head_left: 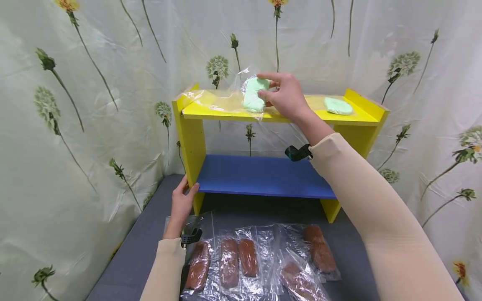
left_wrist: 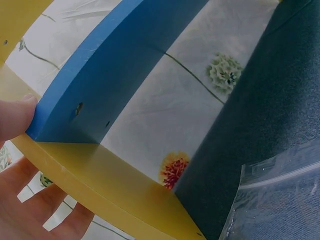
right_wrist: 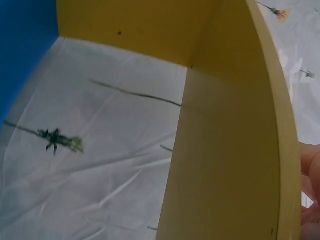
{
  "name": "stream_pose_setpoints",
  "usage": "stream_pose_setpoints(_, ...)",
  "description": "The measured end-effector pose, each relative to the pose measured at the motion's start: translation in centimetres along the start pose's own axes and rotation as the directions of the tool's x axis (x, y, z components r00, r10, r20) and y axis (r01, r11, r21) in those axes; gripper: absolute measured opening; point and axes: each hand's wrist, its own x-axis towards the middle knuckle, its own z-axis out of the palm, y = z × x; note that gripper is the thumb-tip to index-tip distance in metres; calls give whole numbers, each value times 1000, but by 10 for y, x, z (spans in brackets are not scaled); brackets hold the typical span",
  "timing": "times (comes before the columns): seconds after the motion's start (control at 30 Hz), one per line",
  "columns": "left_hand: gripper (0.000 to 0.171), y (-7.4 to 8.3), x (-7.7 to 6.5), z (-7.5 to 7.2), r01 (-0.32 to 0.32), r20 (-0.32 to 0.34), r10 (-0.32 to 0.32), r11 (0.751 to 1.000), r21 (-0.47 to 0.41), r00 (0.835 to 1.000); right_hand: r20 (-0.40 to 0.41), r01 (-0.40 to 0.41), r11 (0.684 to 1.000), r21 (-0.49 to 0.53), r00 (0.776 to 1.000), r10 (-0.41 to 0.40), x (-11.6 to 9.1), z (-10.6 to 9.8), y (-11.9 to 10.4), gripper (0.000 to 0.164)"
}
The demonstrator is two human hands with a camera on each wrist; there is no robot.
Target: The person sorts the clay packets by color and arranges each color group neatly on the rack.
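Note:
My right hand (head_left: 284,94) pinches a mint-green rounded slab (head_left: 253,95), with clear plastic around it, at the top board of a small yellow and blue shelf unit. In the right wrist view only part of the right hand (right_wrist: 311,172) shows past the yellow board (right_wrist: 225,150); the slab is hidden there. Lower down, my left hand (head_left: 182,202) grips the yellow left side panel (head_left: 192,146). Its thumb (left_wrist: 17,117) lies by the front corner of the blue shelf (left_wrist: 100,75), and the fingers reach round the panel's outer side.
A second mint-green slab (head_left: 338,106) lies at the top board's right end. Clear plastic (head_left: 211,100) covers its left part. Several bagged reddish-brown slabs (head_left: 229,261) lie on the dark tabletop (head_left: 132,251) before the unit. A flower-print curtain (head_left: 113,104) hangs behind.

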Motion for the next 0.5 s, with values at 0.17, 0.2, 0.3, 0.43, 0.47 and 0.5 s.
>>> stream_pose_setpoints(0.17,56,10,-2,1,2,-4,-2,1000,9,1000,19,-22,995,-97,1000,24,1,-3,-1,53)
stream_pose_setpoints(0.2,57,11,-2,1,4,-6,-4,1000,13,1000,19,-20,993,-114,1000,22,2,-3,-1,53)
stream_pose_setpoints(0.3,57,11,-3,1,11,-9,-11,1000,28,1000,16,2,978,-207,1000,1,4,-3,1,53)
stream_pose_setpoints(0.43,57,7,-3,1,15,-13,-15,999,37,1000,8,70,912,-403,997,-74,5,-4,4,50)
stream_pose_setpoints(0.47,57,4,-2,1,18,-13,-17,999,34,1000,5,93,893,-440,995,-101,4,-5,5,49)
stream_pose_setpoints(0.5,58,0,-1,1,18,-14,-18,1000,26,1000,3,115,882,-456,992,-128,3,-6,5,48)
